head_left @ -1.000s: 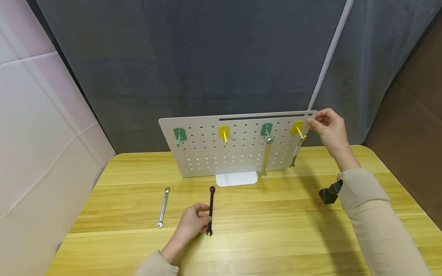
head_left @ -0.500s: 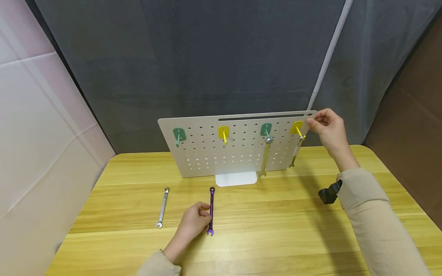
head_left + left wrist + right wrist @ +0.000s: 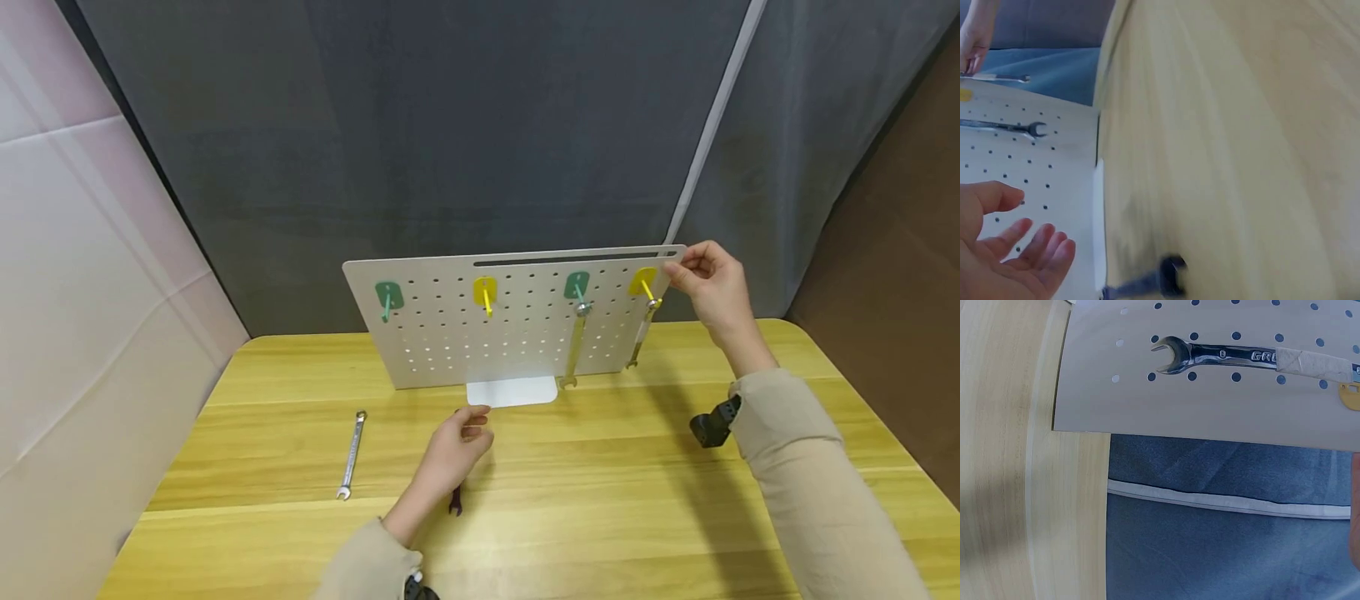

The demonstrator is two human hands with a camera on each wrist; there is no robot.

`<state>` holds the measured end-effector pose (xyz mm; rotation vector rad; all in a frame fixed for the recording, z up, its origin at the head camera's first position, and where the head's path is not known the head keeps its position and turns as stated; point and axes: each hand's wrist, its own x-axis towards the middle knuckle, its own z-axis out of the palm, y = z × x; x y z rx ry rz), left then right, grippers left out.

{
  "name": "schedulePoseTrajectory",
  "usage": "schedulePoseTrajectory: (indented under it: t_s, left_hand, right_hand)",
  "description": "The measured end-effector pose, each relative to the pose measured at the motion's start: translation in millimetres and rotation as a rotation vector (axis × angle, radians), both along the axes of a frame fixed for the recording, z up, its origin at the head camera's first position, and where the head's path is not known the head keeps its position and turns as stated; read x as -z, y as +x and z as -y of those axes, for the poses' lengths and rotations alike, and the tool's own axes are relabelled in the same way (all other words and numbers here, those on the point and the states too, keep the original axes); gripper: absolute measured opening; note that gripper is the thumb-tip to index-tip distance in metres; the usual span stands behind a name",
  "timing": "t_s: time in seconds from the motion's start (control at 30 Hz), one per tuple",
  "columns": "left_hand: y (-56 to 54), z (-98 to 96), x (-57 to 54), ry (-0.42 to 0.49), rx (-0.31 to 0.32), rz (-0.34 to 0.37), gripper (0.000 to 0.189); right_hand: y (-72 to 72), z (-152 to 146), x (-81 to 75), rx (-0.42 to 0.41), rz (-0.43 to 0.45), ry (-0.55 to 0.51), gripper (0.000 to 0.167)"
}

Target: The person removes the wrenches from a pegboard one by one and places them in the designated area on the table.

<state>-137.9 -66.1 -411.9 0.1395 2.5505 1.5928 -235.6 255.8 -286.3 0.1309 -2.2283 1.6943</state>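
Note:
My right hand (image 3: 716, 292) pinches the upper right corner of a white pegboard (image 3: 442, 271) that stands on the table. Over the dark purple wrench (image 3: 456, 500), my left hand (image 3: 456, 448) hovers with fingers loosely bent and nothing between them, as the left wrist view also shows. That wrench lies on the table, and the hand hides most of it in the head view. Two wrenches hang on the board: one (image 3: 576, 346) from a green hook (image 3: 577, 286), another (image 3: 641, 340) from the yellow hook (image 3: 642, 282) by my right hand.
A silver wrench (image 3: 351, 458) lies on the wooden table (image 3: 247, 450) at left. The board's left green hook (image 3: 389, 296) and middle yellow hook (image 3: 485, 292) hold nothing. Its white foot (image 3: 512, 392) juts forward. A dark grey curtain (image 3: 465, 125) hangs behind.
My left hand has left the purple wrench and moved up and to the right, while the wrench stays on the table. My right hand keeps its grip on the board.

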Motion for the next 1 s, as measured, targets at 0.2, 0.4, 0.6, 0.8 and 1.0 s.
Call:
schedulePoseTrajectory:
  t_s: [0.2,0.4,0.6,0.8,1.0]
  left_hand:
    - [-9.6,-15.5,-8.3,0.103,0.016,0.015,0.043]
    - [-20.0,-29.4,-20.2,0.166,0.01,-0.009,0.045]
    - [-27.0,-42.6,-28.0,0.195,0.086,-0.024,0.049]
    - [-30.1,-55.7,-30.2,0.239,0.13,-0.046,0.051]
    - [-31.2,-71.2,-32.5,0.314,0.147,-0.033,0.057]
  right_hand:
    - [-1.1,0.5,1.7,0.004,-0.001,0.012,0.017]
    - [-2.3,-1.3,2.4,0.013,0.004,0.049,0.017]
    - [-3.5,-1.8,2.5,0.017,0.007,0.057,0.018]
    - [-3.3,-1.2,2.7,0.0,-0.008,0.023,0.019]
    - [-2.4,-1.0,3.4,-0.026,-0.024,-0.035,0.018]
